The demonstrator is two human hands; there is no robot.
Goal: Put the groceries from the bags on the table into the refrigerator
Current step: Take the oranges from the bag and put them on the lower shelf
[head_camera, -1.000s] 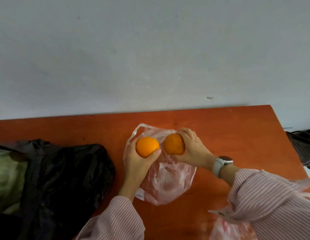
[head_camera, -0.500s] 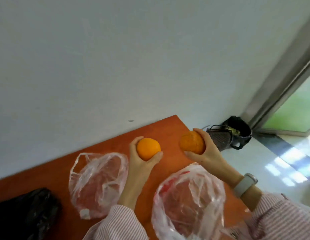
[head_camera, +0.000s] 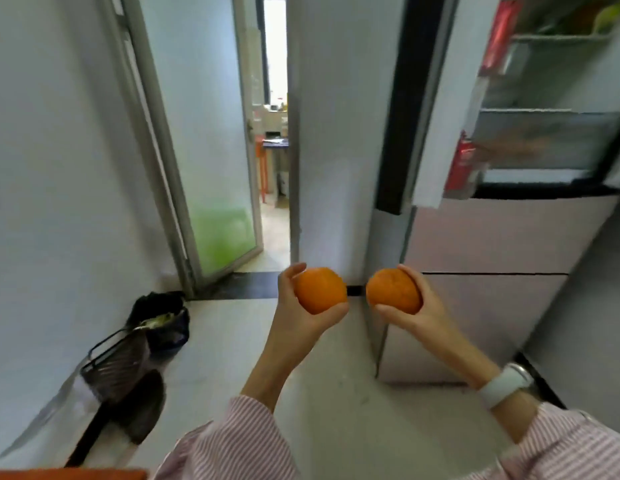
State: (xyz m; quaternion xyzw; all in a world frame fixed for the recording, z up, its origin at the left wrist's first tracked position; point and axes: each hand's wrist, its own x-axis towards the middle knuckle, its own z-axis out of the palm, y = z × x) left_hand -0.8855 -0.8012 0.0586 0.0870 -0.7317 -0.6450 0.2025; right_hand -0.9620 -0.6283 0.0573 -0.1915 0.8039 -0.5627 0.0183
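Observation:
Each of my hands carries an orange at chest height. My left hand (head_camera: 294,317) is closed around a bright orange (head_camera: 320,289). My right hand (head_camera: 422,315) holds a slightly darker orange (head_camera: 393,291); a white watch sits on that wrist. The refrigerator (head_camera: 502,244) stands ahead on the right. Its upper door (head_camera: 436,98) is swung open, showing blurred shelves (head_camera: 550,112) with some items inside. Its lower drawers are closed. The bags are out of sight; only a corner of the orange table (head_camera: 69,474) shows at the bottom left.
A black bin with a dark bag (head_camera: 163,318) and a dustpan (head_camera: 118,365) stand on the floor against the left wall. A glass door (head_camera: 211,168) and an open doorway (head_camera: 275,133) lie straight ahead. Pale floor tiles stretch between me and the refrigerator.
The view has swung right, away from the table and bags, toward the refrigerator. Both hands have kept their oranges and carried them off the table.

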